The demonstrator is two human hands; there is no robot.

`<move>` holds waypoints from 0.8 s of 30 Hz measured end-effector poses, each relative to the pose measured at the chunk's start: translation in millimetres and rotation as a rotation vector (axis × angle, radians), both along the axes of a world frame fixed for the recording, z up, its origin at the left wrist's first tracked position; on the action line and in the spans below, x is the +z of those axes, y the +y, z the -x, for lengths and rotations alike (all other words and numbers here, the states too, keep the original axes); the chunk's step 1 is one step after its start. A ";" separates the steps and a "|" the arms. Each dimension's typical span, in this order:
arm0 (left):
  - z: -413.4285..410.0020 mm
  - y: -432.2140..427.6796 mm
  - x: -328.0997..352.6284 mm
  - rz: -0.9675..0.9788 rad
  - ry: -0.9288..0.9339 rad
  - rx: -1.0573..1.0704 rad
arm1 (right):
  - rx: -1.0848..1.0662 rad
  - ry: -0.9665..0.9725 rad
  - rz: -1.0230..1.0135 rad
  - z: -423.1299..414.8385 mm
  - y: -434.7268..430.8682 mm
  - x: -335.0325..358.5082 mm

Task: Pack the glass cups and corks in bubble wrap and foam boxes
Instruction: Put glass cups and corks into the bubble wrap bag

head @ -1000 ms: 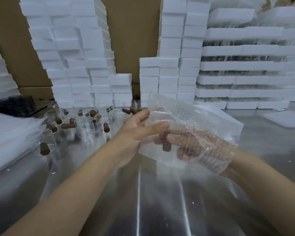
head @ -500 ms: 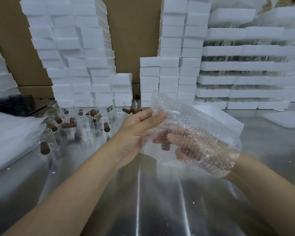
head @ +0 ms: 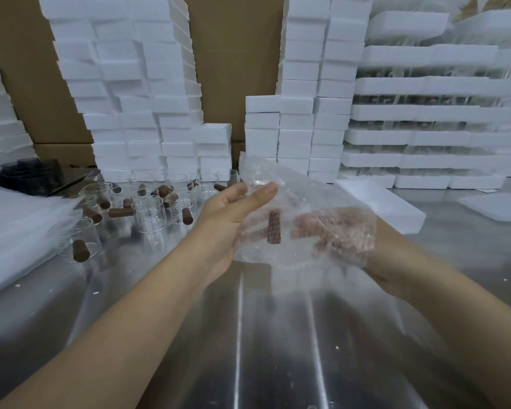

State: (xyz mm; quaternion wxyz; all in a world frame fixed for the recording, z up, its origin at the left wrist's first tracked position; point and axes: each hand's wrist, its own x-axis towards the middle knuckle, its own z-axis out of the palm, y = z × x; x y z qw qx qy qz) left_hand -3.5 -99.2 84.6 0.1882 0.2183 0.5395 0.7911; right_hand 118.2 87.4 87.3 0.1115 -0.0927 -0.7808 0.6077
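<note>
the left hand (head: 230, 214) pinches the top of the bubble wrap (head: 307, 199) over the counter (head: 248, 335). a cork (head: 274, 227) shows inside. the right hand (head: 387, 258) sits behind the wrap, and i cannot tell its grip.

A clear bubble wrap bag (head: 307, 202) is held above the counter's middle. The left hand (head: 233, 214) pinches its upper left edge under the thumb, and the right hand (head: 378, 255) shows blurred through its right end. One brown cork (head: 274, 227) stands upright inside the bag. Clear glass cups (head: 148, 214) cluster toward the counter's far left, with brown loose corks (head: 121, 212) among and inside them. White foam boxes (head: 148, 84) stand stacked in columns along the far edge.
</note>
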 end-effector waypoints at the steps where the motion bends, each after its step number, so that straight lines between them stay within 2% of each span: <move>1: 0.9 -0.5 -0.5 -0.017 -0.032 0.018 | -0.047 0.026 -0.043 2.9 1.6 1.8; 6: 8.0 -3.9 -3.7 -0.020 -0.135 0.145 | -0.326 0.104 0.030 7.4 -2.9 8.6; 10: 8.8 -5.2 -4.4 -0.011 -0.147 0.156 | -0.165 0.111 0.056 6.4 -3.2 -0.5; 12: 9.2 -5.9 -6.0 0.018 -0.115 0.054 | -0.115 0.078 0.003 7.8 -5.7 -5.9; 14: 9.2 -6.4 -7.5 0.032 -0.066 -0.070 | -0.100 0.083 0.036 11.0 -4.6 -10.3; 17: 9.9 -4.9 -10.6 0.058 0.001 -0.155 | -0.122 0.107 0.157 13.6 -0.3 -11.2; 21: 9.7 -3.9 -13.1 0.090 0.019 -0.150 | -0.033 0.117 0.450 13.4 9.3 -2.8; 24: 8.3 -3.9 -12.4 0.098 0.013 -0.172 | -0.007 0.099 0.542 12.1 11.2 1.7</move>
